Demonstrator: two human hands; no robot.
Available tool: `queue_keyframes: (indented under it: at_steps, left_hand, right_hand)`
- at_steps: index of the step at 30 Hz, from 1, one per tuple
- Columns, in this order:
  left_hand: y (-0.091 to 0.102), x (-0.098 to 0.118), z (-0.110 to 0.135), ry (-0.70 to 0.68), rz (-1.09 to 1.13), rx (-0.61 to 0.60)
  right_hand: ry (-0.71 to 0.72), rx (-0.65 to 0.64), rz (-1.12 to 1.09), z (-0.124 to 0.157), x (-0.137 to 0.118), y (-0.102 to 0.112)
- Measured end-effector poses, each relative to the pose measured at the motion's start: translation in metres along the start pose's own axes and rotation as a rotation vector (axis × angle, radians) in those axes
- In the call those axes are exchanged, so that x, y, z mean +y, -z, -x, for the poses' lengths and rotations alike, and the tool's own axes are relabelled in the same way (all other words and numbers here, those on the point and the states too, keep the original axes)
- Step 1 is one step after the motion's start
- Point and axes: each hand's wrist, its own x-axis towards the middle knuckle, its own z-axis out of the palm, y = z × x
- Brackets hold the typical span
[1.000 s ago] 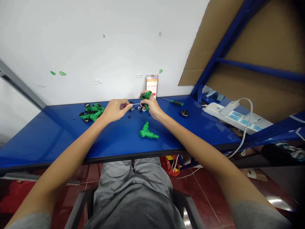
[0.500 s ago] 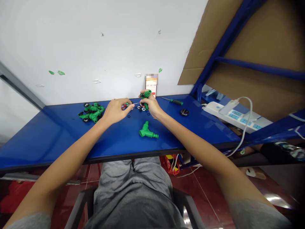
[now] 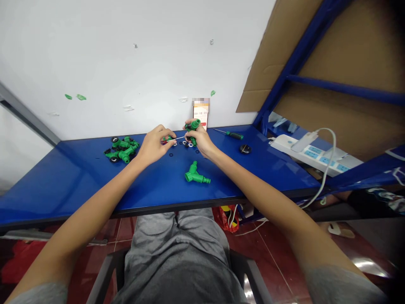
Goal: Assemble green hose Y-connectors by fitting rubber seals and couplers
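My left hand (image 3: 157, 143) is closed round a thin-shafted screwdriver (image 3: 177, 138) with a red handle. Its shaft points right, and the tip reaches the green plastic hose fitting in my other hand; the exact contact is too small to tell. My right hand (image 3: 199, 137) grips that green hose fitting (image 3: 195, 124), which has black parts on it, and its fingers partly hide it. Below the hands lie several small black and white rings (image 3: 190, 145). Nearer to me rests another green Y-shaped fitting (image 3: 195, 175).
A pile of green fittings with black ends (image 3: 122, 150) lies left on the blue table (image 3: 76, 181). A phone (image 3: 200, 113) showing a timer leans on the wall. To the right are a green-handled screwdriver (image 3: 234, 135), a round black object (image 3: 245, 148) and a white power strip (image 3: 311, 154).
My left hand has shifted very slightly, with fingers a little more spread around the screwdriver. The fitting in my right hand stays nearly in place.
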Motion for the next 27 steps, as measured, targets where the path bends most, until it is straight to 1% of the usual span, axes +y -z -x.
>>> queue_keyframes:
  at_steps: [5,9,13,18,21,24,27]
  left_hand:
    - [-0.001,0.013,0.002,0.088,-0.121,-0.059]
    - [0.004,0.017,0.001,0.092,-0.138,-0.1]
    - [0.007,0.012,0.0,0.035,-0.04,-0.055]
    - [0.006,0.003,-0.001,-0.039,0.175,-0.021]
    - [0.005,0.003,-0.002,-0.065,0.273,-0.006]
    - [0.003,0.005,-0.001,-0.038,0.269,0.034]
    - [0.003,0.005,0.0,0.072,0.152,0.045]
  right_hand:
    - [0.011,-0.013,0.007,0.001,0.002,-0.001]
    - [0.008,-0.015,0.005,0.0,0.003,0.0]
    - [0.011,-0.004,-0.011,-0.002,0.004,0.001]
    - [0.017,0.03,-0.037,-0.004,0.005,0.005]
    - [-0.019,0.044,-0.072,-0.004,0.007,0.005]
    - [-0.069,0.054,-0.103,-0.002,0.008,0.004]
    - [-0.075,0.059,-0.114,-0.001,0.008,0.002]
